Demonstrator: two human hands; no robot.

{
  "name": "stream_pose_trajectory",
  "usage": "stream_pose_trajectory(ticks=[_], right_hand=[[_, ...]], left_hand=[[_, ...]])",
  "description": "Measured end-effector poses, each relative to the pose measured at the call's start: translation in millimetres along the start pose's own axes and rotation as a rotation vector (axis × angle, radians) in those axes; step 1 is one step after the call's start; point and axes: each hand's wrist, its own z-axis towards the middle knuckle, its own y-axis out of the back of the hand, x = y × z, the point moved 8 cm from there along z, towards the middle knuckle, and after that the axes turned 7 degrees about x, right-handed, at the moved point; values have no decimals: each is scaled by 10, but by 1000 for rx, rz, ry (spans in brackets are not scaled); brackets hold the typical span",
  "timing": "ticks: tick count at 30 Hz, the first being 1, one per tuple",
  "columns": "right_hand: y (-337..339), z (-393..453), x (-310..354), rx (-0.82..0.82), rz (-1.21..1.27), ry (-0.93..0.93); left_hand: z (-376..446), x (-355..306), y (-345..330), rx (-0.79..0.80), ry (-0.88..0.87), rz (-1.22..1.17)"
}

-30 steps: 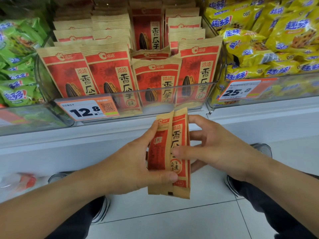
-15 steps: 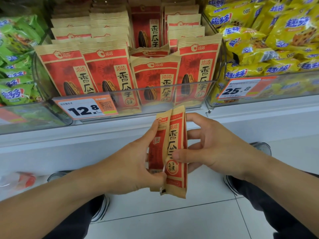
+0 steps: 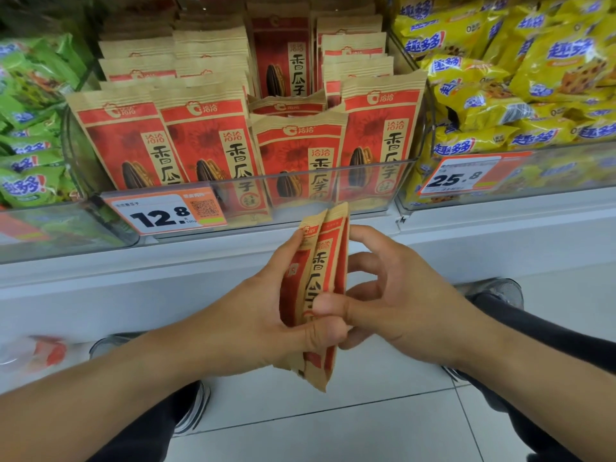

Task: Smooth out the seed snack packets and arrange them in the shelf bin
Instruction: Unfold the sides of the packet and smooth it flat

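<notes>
two seed packets (image 3: 316,288) are held upright and edge-on in front of the shelf, pressed face to face, tops at 12 o'clock just below the clear front wall of the shelf bin (image 3: 366,181). the left hand (image 3: 253,321) is wrapped round them from 9 o'clock: fingertip on the top corner, thumb curled across the lower front, so approx the bottom third sticks out under the grip at 6 o'clock. the right hand (image 3: 396,301) comes in from 3 o'clock; its thumb is pressed on the front packet's mid face, fingers bent behind the right edge, pinching it. more red packets are stood in rows inside the bin, w/ a 12.8 price tag (image 3: 166,213) at its 7 o'clock corner. yellow snack bags (image 3: 520,88) are seen at 2 o'clock, green bags (image 3: 30,135) at 10 o'clock
</notes>
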Motion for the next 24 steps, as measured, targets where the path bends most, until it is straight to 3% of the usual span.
stream_pose_trajectory(ticks=[7,12,16,20,24], right_hand=[[-14,49,6,-33,-13,110],[173,48,65,-159,-304,191],[373,63,91,-195,-213,127],[382,-12,323,-55,-258,234],[432,-307,762,-227,-455,534]], left_hand=[[-13,-94,-49,30,1,-3],[-7,-20,-36,-22,37,11],[-59,-103,35,-56,-48,108],[-111,-217,224,-165,-135,76],[-276,-564,432,-428,-338,337]])
